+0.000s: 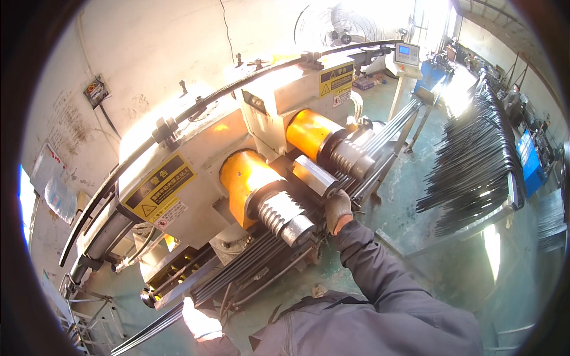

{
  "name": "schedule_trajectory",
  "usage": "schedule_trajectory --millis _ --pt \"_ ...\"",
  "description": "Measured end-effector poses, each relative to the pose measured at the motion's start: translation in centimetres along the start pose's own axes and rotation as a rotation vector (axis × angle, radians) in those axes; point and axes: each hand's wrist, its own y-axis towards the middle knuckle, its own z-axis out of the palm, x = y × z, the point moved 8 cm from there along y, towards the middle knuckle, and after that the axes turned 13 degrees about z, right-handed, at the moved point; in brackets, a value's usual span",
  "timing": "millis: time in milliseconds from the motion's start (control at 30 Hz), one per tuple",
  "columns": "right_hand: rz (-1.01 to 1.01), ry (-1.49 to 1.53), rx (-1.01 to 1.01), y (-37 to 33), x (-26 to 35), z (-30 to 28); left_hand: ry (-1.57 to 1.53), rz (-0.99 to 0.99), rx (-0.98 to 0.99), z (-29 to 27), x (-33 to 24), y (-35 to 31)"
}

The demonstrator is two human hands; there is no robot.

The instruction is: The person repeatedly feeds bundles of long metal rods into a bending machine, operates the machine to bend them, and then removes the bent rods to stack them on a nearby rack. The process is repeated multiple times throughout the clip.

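Note:
My left hand (200,321), in a pale glove washed out by glare, is at the long thin metal rods (234,272) at lower left. Its fingers appear closed round them. Farther right, my right hand (338,205) wears a grey knit glove and is closed beside the end of a metal block (317,177) on the machine. What its fingers grip is hidden. Two grooved steel rollers with orange housings flank the block: the nearer roller (284,215) and the farther roller (351,158). The rods run beneath the rollers and out on both sides.
The large pale machine (196,207) carries yellow-and-black warning labels and a curved rail (205,102). A control box with a screen (407,53) stands at the far right end. A big stack of dark rods (469,160) lies to the right. A fan (344,29) is behind.

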Motion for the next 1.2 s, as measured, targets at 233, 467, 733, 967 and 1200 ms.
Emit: schedule_trajectory --millis 233,467,733,967,1200 --pt "0.082 0.681 -0.182 -0.6 -1.3 -1.3 -0.054 0.089 0.098 -3.7 -4.1 3.1" --pt "0.712 1.758 0.226 -1.4 -2.9 3.5 0.015 0.105 -0.044 -2.1 -2.1 1.6" --pt "0.596 1.752 0.215 -5.4 -2.3 -1.6 -0.121 0.036 0.199 3.0 1.3 -1.5" --pt "0.607 1.282 0.02 -9.1 -8.3 -2.7 0.143 0.152 -0.132 -1.9 -3.0 0.9" --pt "0.779 1.41 0.139 -12.1 -13.7 4.9 0.44 0.035 0.07 1.2 2.2 -3.8"
